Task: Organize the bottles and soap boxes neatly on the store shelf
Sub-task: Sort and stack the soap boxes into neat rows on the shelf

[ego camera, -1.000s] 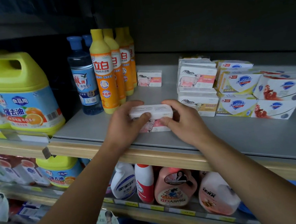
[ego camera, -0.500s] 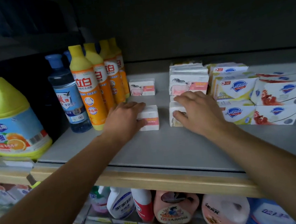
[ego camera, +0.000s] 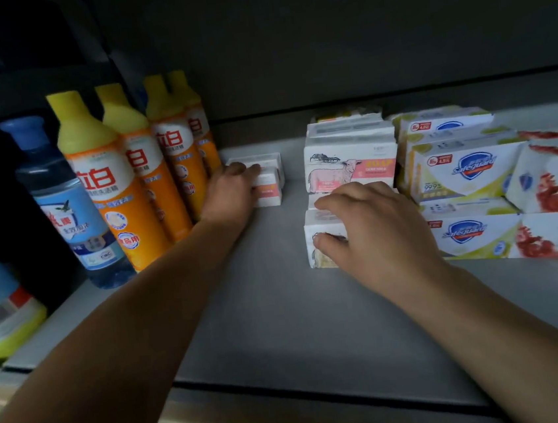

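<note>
Since the earlier frame, we have carried the small soap box (ego camera: 268,186) deeper along the shelf (ego camera: 281,314), from mid-depth up against the second small box (ego camera: 258,162) that sits near the back wall. Our left hand (ego camera: 231,192) has travelled with it; our right hand (ego camera: 372,225) has stayed on the front goat-milk box (ego camera: 322,241).

The small soap box now lies just right of the orange bottles (ego camera: 150,176), touching the box behind it. Its long axis runs left to right, parallel to the shelf edge. The left fingers (ego camera: 246,171) reach over its top toward the rear box, lightly bent and resting on the cardboard; we cannot tell whether the thumb clamps the near face, as the hand hides it.

The right fingers (ego camera: 338,201) are curled over the top of the front goat-milk box, with the thumb on its front face, so this hand grips it. That box stands in front of the goat-milk stack (ego camera: 352,165), its long axis also left to right.

The governing relation: the two small boxes lie well to the left of the goat-milk stack, with bare shelf between. We judge the left hand is nearer and the next move is a slide to the right.

Further right stand the Safeguard boxes (ego camera: 459,171); a blue bottle (ego camera: 63,206) stands left of the orange ones.
</note>
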Action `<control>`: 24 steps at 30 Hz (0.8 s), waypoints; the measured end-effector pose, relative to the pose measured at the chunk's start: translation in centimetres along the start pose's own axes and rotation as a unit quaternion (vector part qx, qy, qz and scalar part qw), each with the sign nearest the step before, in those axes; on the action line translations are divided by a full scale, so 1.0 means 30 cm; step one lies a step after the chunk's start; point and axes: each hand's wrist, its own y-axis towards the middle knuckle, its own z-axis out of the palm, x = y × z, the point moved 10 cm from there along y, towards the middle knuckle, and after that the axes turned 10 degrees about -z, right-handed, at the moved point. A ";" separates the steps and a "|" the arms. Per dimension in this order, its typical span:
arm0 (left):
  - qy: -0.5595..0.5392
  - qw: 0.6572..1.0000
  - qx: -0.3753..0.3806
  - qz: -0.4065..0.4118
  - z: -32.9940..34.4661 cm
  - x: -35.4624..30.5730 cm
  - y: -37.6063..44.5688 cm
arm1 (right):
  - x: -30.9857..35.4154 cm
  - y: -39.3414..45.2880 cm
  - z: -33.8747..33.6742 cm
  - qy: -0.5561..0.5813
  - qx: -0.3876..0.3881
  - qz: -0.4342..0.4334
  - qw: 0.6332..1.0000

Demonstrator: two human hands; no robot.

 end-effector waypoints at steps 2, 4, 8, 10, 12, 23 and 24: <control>-0.005 1.000 0.001 -0.003 0.023 0.005 0.030 | -0.007 -0.002 -0.002 0.021 -0.001 0.004 1.000; -0.010 1.000 0.002 0.001 0.038 0.005 0.047 | -0.006 -0.003 0.000 0.024 0.000 -0.001 1.000; -0.025 1.000 0.001 0.010 0.045 -0.004 0.068 | -0.004 0.000 -0.003 0.028 0.003 -0.002 1.000; -0.026 0.999 0.002 0.018 0.046 -0.008 0.077 | -0.003 0.000 -0.005 0.028 0.004 -0.002 1.000; -0.031 0.999 0.000 0.021 0.046 -0.006 0.083 | -0.004 0.000 -0.007 0.028 0.004 -0.002 1.000; -0.267 0.964 0.002 -0.011 -0.199 -0.089 -0.104 | -0.011 -0.008 -0.024 0.054 0.013 -0.006 0.998; -0.324 0.946 0.028 0.003 -0.221 -0.109 -0.157 | -0.016 -0.008 -0.027 0.051 0.012 -0.007 0.999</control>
